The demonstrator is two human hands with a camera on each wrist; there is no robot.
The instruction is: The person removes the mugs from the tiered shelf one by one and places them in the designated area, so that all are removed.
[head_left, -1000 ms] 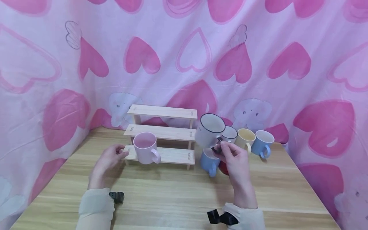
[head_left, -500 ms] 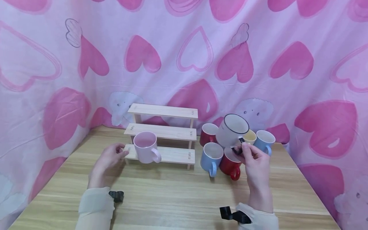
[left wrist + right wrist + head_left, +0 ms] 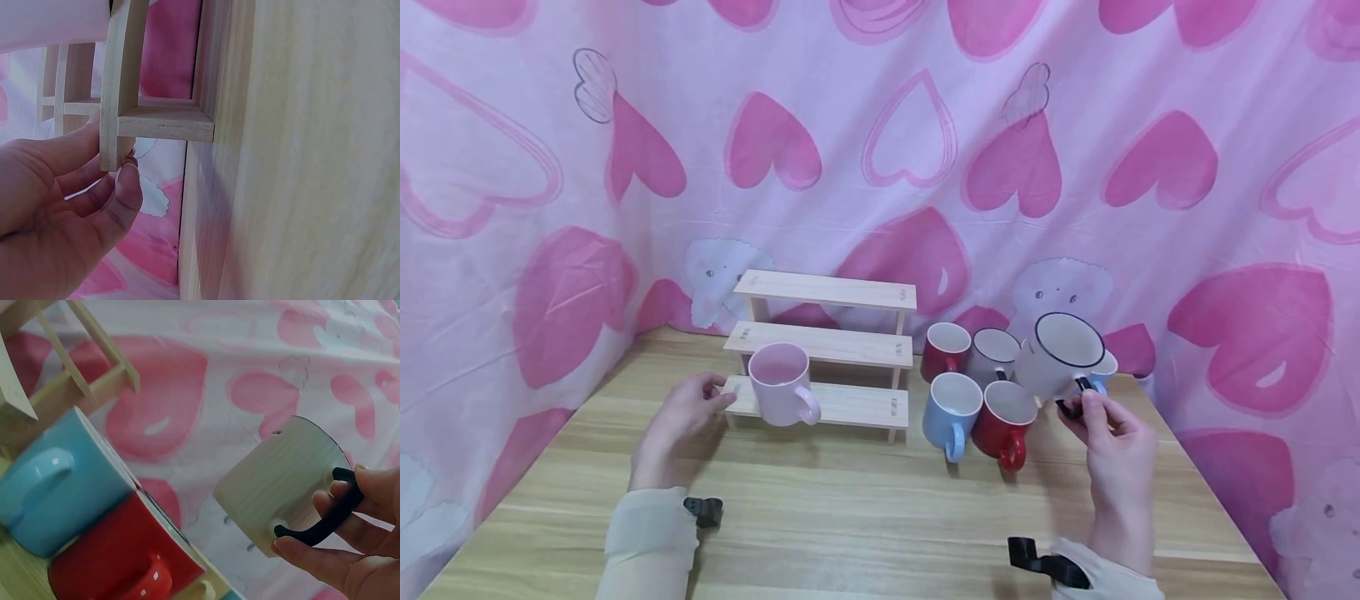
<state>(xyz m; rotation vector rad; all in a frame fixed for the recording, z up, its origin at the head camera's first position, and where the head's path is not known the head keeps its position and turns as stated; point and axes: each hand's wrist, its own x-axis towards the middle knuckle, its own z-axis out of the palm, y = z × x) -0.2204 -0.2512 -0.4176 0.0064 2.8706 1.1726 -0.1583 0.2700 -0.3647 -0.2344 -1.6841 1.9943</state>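
My right hand [image 3: 1116,446] holds a white mug [image 3: 1047,367] by its black handle, fingers pinching the handle [image 3: 334,519] in the right wrist view. The mug has a dark rim and hangs raised over the right end of the mug group, slightly tilted. My left hand [image 3: 681,417] grips the left end of the lowest board of a three-step wooden shelf [image 3: 853,405]. In the left wrist view, thumb and fingers are around that board's end [image 3: 109,150]. A pink mug [image 3: 777,392] stands on the lowest step, handle toward the right.
Right of the shelf stand a red mug [image 3: 940,360], a dark-rimmed white mug [image 3: 987,360], a light blue mug [image 3: 943,421] and another red mug [image 3: 996,437]. Behind the raised mug, a second blue mug [image 3: 1102,375] is partly hidden. A heart-patterned curtain [image 3: 880,125] hangs behind the wooden table [image 3: 850,525].
My right hand has carried the white mug to the right, from beside the shelf, across the other mugs and slightly lower. The left hand, shelf and pink mug have stayed put.
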